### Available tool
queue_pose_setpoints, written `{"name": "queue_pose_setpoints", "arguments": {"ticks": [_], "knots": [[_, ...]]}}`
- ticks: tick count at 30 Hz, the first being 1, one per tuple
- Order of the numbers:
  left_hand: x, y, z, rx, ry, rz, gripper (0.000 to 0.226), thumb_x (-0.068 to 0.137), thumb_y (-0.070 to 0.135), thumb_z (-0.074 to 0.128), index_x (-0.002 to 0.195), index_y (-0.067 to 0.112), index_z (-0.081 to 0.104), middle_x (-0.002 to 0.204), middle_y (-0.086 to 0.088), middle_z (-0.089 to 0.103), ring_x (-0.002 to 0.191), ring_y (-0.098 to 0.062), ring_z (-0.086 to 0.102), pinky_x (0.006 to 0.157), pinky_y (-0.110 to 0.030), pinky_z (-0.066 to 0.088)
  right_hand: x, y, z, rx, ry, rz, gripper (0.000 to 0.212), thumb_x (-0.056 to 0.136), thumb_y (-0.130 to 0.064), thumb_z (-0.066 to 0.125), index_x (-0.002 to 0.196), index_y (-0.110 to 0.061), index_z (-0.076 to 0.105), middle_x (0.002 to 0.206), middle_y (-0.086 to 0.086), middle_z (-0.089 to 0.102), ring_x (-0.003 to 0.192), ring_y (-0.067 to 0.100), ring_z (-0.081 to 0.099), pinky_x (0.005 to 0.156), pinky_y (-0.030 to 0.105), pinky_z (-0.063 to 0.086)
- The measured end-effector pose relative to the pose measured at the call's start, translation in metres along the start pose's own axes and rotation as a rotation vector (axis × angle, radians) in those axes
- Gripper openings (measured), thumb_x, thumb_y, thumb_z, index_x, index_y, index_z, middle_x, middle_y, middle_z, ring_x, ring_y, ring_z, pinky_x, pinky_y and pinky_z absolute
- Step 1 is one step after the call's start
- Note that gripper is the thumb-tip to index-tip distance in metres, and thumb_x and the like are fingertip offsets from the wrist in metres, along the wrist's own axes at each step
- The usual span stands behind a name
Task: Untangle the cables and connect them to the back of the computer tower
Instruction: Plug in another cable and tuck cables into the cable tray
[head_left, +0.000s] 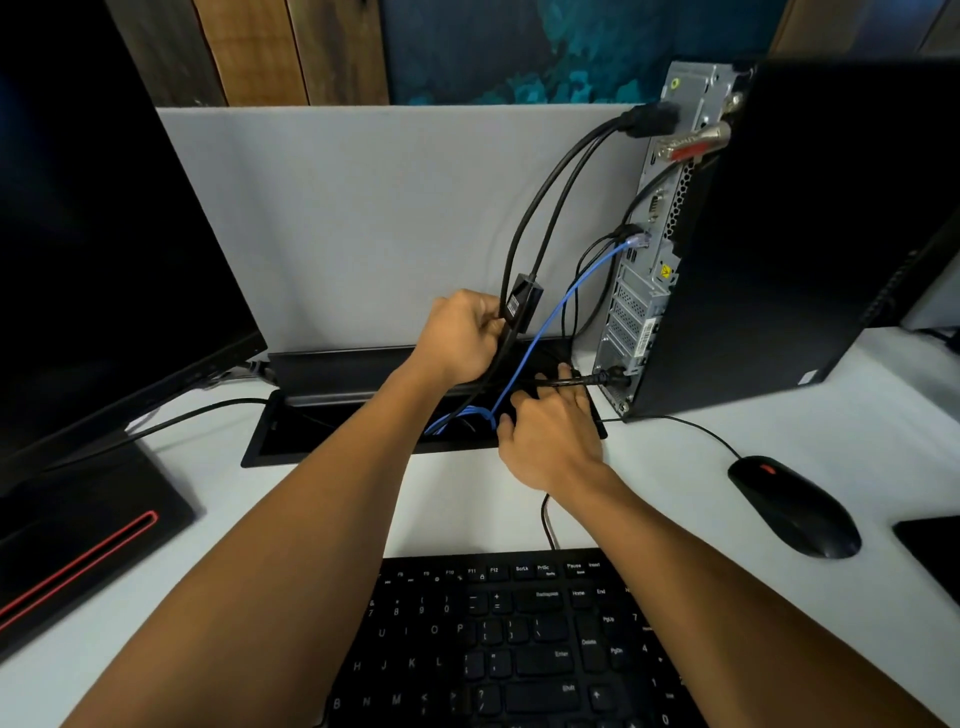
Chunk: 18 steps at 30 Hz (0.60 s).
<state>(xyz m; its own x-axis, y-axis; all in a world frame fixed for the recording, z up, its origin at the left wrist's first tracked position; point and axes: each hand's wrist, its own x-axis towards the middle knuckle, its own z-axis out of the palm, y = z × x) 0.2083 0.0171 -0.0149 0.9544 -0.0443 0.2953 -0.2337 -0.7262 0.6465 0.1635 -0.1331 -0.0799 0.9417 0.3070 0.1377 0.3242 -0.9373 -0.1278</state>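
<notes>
Beside the computer tower (769, 249), the left hand (460, 335) gripped black cables (535, 218) while the right hand (545, 436) pinched the blue cable (540, 327), between monitor (104, 234), keyboard (509, 644) and mouse (795, 506).

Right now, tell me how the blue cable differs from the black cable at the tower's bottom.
The blue cable is thin, climbing to a port halfway up the tower; the black cable is thicker, running level into the bottom socket. The right hand touches the black cable. Both lead from the desk's cable well.

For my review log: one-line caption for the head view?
Left hand grips black cables while right hand reaches among cables behind the computer tower.
</notes>
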Motion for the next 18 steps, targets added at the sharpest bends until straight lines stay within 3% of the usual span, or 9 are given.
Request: {"name": "queue_pose_setpoints", "arguments": {"ticks": [4, 8, 11, 13, 16, 18], "knots": [[0.005, -0.002, -0.004, -0.022, -0.076, -0.049, 0.021, 0.094, -0.003, 0.053, 0.085, 0.002, 0.071, 0.085, -0.016, 0.075, 0.088, -0.028, 0.074, 0.085, -0.042, 0.061, 0.002, 0.003, -0.002, -0.02, -0.024, 0.005, 0.045, 0.099, -0.046, 0.042, 0.132, -0.024, 0.063, 0.156, 0.015, 0.044, 0.148, 0.043, 0.027, 0.118, 0.054, 0.007], [0.005, -0.001, -0.003, 0.062, -0.063, -0.075, 0.024, 0.097, 0.002, 0.053, 0.084, 0.007, 0.073, 0.082, -0.009, 0.076, 0.083, -0.021, 0.073, 0.088, -0.037, 0.059, 0.004, 0.011, -0.007, 0.022, -0.031, -0.037, 0.039, 0.099, -0.05, 0.045, 0.122, -0.025, 0.066, 0.125, 0.005, 0.066, 0.129, 0.033, 0.049, 0.105, 0.047, 0.023], [-0.003, 0.0, 0.0, -0.108, -0.02, -0.121, 0.025, 0.1, 0.008, 0.055, 0.087, 0.006, 0.075, 0.086, -0.02, 0.074, 0.074, -0.02, 0.069, 0.084, -0.039, 0.061, 0.004, 0.015, -0.013, 0.058, -0.035, -0.059, 0.036, 0.096, -0.052, 0.052, 0.122, -0.029, 0.063, 0.112, 0.0, 0.07, 0.121, 0.03, 0.056, 0.098, 0.047, 0.025], [-0.012, -0.005, 0.003, -0.258, -0.031, -0.178, 0.025, 0.102, 0.018, 0.059, 0.087, 0.016, 0.078, 0.088, -0.023, 0.073, 0.076, -0.019, 0.066, 0.084, -0.045, 0.061, 0.003, 0.017, -0.013, 0.106, -0.038, -0.071, 0.035, 0.095, -0.053, 0.055, 0.121, -0.032, 0.062, 0.109, -0.002, 0.07, 0.115, 0.028, 0.059, 0.095, 0.048, 0.025], [-0.031, -0.011, 0.0, -0.304, -0.07, -0.191, 0.022, 0.1, 0.03, 0.057, 0.103, 0.029, 0.078, 0.09, -0.012, 0.073, 0.092, -0.02, 0.067, 0.097, -0.053, 0.055, 0.005, 0.013, -0.012, 0.158, -0.065, -0.064, 0.038, 0.096, -0.058, 0.052, 0.123, -0.033, 0.063, 0.12, -0.003, 0.067, 0.131, 0.028, 0.049, 0.104, 0.051, 0.02], [-0.046, -0.011, -0.003, -0.131, -0.018, -0.136, 0.032, 0.102, 0.027, 0.055, 0.129, 0.02, 0.069, 0.105, -0.004, 0.076, 0.107, -0.015, 0.066, 0.106, -0.038, 0.05, 0.005, 0.007, -0.014, 0.162, -0.147, -0.05, 0.045, 0.1, -0.061, 0.043, 0.129, -0.033, 0.062, 0.138, -0.001, 0.059, 0.148, 0.033, 0.029, 0.114, 0.059, 0.01]]}}
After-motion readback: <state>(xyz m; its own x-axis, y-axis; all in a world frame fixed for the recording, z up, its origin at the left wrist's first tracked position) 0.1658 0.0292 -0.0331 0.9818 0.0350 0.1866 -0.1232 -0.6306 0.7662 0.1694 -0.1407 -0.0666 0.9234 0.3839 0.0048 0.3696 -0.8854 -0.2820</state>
